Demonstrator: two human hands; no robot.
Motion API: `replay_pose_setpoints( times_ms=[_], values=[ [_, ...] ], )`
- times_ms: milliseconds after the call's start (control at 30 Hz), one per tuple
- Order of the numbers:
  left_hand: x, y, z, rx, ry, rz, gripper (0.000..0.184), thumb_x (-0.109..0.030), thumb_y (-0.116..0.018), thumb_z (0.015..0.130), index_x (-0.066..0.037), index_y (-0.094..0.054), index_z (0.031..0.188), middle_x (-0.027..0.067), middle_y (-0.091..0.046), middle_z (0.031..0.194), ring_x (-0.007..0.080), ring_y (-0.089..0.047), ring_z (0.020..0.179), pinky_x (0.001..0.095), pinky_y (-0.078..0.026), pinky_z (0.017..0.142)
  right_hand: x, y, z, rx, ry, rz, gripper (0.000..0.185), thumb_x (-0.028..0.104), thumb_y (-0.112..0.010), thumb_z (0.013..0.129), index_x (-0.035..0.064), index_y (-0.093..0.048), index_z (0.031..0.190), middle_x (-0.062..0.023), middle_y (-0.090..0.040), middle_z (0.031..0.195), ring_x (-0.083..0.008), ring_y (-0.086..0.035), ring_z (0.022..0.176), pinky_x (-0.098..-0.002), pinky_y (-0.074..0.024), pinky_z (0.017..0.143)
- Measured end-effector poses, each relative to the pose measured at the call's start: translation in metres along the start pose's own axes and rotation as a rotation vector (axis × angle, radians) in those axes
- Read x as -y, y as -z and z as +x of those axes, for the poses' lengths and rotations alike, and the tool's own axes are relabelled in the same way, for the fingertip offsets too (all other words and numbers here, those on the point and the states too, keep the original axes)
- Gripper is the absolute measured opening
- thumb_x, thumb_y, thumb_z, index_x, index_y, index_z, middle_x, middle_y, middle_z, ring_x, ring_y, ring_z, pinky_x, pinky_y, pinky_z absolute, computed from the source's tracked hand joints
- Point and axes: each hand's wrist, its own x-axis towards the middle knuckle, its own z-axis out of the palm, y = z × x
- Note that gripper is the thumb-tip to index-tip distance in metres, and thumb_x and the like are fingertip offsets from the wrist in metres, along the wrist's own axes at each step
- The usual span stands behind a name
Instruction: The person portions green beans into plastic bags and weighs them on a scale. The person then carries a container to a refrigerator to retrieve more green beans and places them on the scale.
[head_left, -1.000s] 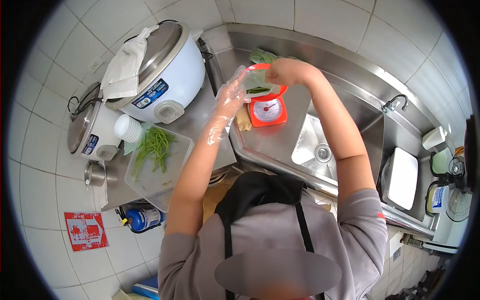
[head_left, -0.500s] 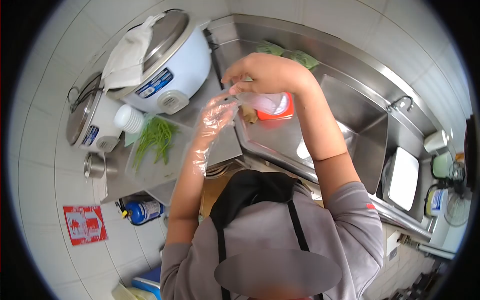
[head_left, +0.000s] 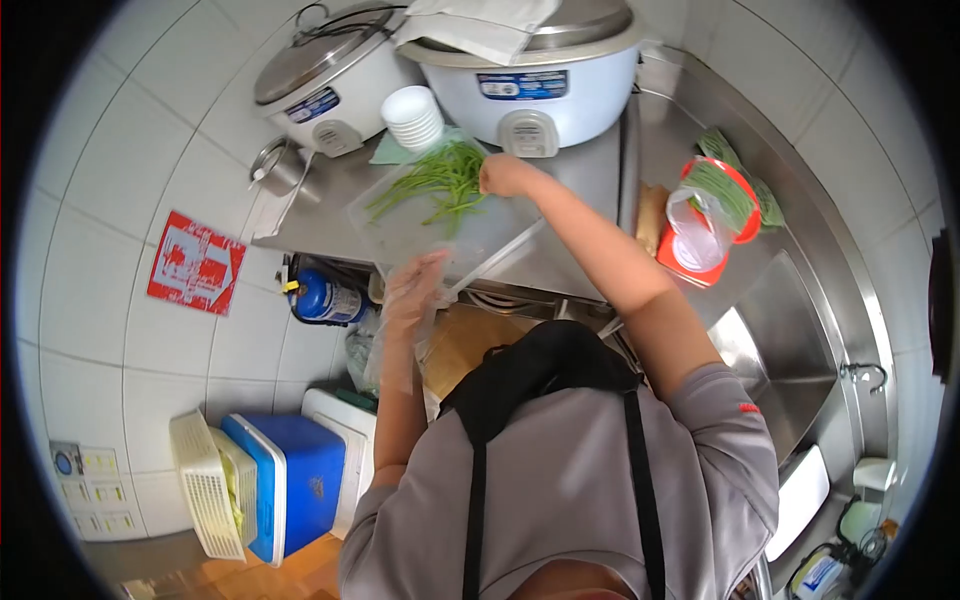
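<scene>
My right hand (head_left: 508,175), bare, is closed at the right end of a loose pile of long green beans (head_left: 440,180); its fingertips are partly hidden. The beans lie on a pale cutting board (head_left: 395,235) on the steel counter. My left hand (head_left: 415,285) wears a clear plastic glove and is slightly blurred. Its fingers are stretched out near the board's front edge, with nothing visible in them. To the right, a red scale (head_left: 695,270) stands by the sink, and beside it a red-rimmed container (head_left: 748,225) has green beans and clear plastic in it.
Behind the board stand stacked white cups (head_left: 411,115), a large rice cooker (head_left: 590,110) and a smaller one (head_left: 365,95). A metal pot (head_left: 277,165) is at the left. Right is the steel sink (head_left: 790,320). A blue cooler box (head_left: 300,480) sits low at left.
The view has swung left. My right hand has gone from beside the clear plastic bag at the scale to the beans. My left hand has lowered toward the counter's front edge.
</scene>
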Motion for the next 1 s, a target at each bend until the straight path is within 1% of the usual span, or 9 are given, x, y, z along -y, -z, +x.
replay_pose_setpoints(
  times_ms=[100,200,300,400,500,700,800,900,1000],
  values=[
    [0.011,0.036,-0.009,-0.157,-0.096,0.055,0.019,-0.012,-0.056,0.083,-0.006,-0.063,0.100,0.0023,-0.061,0.093,0.0047,-0.053,0.066,0.0183,-0.045,0.051,0.017,-0.041,0.032,-0.080,0.024,-0.079,0.017,0.008,-0.056,0.070,0.0042,-0.064,0.085,-0.0138,-0.063,0.077,-0.0279,-0.060,0.074,-0.0369,-0.0463,0.069],
    [0.015,0.059,-0.020,-0.259,-0.038,0.008,0.019,-0.012,-0.056,0.083,-0.005,-0.063,0.100,0.0035,-0.061,0.095,0.0049,-0.054,0.066,0.0183,-0.045,0.051,0.023,-0.066,0.039,-0.416,0.509,-0.430,0.024,0.004,-0.050,0.073,0.0021,-0.061,0.095,-0.0165,-0.062,0.089,-0.0303,-0.060,0.082,-0.0362,-0.0465,0.075],
    [0.010,0.070,-0.030,-0.324,-0.036,0.015,0.020,-0.012,-0.056,0.082,-0.004,-0.062,0.099,0.0039,-0.062,0.093,0.0052,-0.054,0.065,0.0187,-0.045,0.052,0.030,-0.060,0.044,-0.321,0.338,-0.317,0.033,-0.001,-0.049,0.072,0.0041,-0.057,0.103,-0.0139,-0.060,0.098,-0.0282,-0.057,0.091,-0.0347,-0.0445,0.080],
    [0.015,0.080,-0.034,-0.373,-0.046,-0.113,0.020,-0.013,-0.057,0.082,-0.003,-0.062,0.099,0.0036,-0.062,0.092,0.0052,-0.052,0.061,0.0186,-0.044,0.052,0.010,-0.051,0.061,-0.373,0.007,0.360,0.028,-0.001,-0.054,0.070,0.0054,-0.061,0.096,-0.0108,-0.058,0.099,-0.0272,-0.054,0.097,-0.0347,-0.0433,0.082],
    [0.013,0.084,-0.031,-0.413,0.017,-0.088,0.019,-0.012,-0.057,0.082,-0.003,-0.063,0.097,0.0030,-0.062,0.091,0.0054,-0.051,0.060,0.0187,-0.043,0.053,0.004,-0.040,0.062,-0.248,0.048,0.146,0.024,0.001,-0.057,0.068,0.0076,-0.063,0.090,-0.0100,-0.058,0.097,-0.0275,-0.054,0.097,-0.0351,-0.0436,0.081],
    [0.013,0.080,-0.004,-0.250,0.032,-0.178,0.017,-0.012,-0.057,0.082,-0.002,-0.063,0.094,0.0024,-0.061,0.087,0.0063,-0.051,0.060,0.0186,-0.042,0.053,0.009,-0.054,0.068,-0.266,0.270,-0.185,0.013,0.003,-0.059,0.067,0.0070,-0.064,0.079,-0.0144,-0.060,0.083,-0.0298,-0.058,0.078,-0.0369,-0.0455,0.074],
    [0.005,0.067,0.010,-0.181,-0.004,-0.151,0.018,-0.013,-0.056,0.083,-0.001,-0.062,0.096,0.0019,-0.059,0.084,0.0061,-0.049,0.060,0.0193,-0.041,0.053,0.010,-0.048,0.076,-0.237,0.109,-0.019,0.008,0.005,-0.058,0.069,0.0069,-0.064,0.074,-0.0136,-0.060,0.080,-0.0292,-0.058,0.077,-0.0370,-0.0460,0.072],
    [-0.001,0.053,0.033,-0.136,0.005,-0.126,0.022,-0.013,-0.055,0.083,0.000,-0.059,0.101,0.0012,-0.058,0.082,0.0066,-0.049,0.062,0.0203,-0.041,0.056,0.016,-0.035,0.069,-0.430,0.209,0.265,0.007,0.008,-0.058,0.069,0.0073,-0.064,0.073,-0.0124,-0.061,0.078,-0.0288,-0.058,0.076,-0.0374,-0.0465,0.069],
    [-0.002,0.033,0.046,-0.190,-0.042,-0.154,0.028,-0.013,-0.055,0.082,-0.002,-0.056,0.107,0.0025,-0.057,0.079,0.0089,-0.049,0.064,0.0233,-0.043,0.060,0.024,-0.042,0.067,-0.311,0.129,-0.057,0.009,0.011,-0.061,0.068,0.0020,-0.060,0.070,-0.0121,-0.059,0.077,-0.0290,-0.057,0.077,-0.0385,-0.0446,0.068]
  ],
)
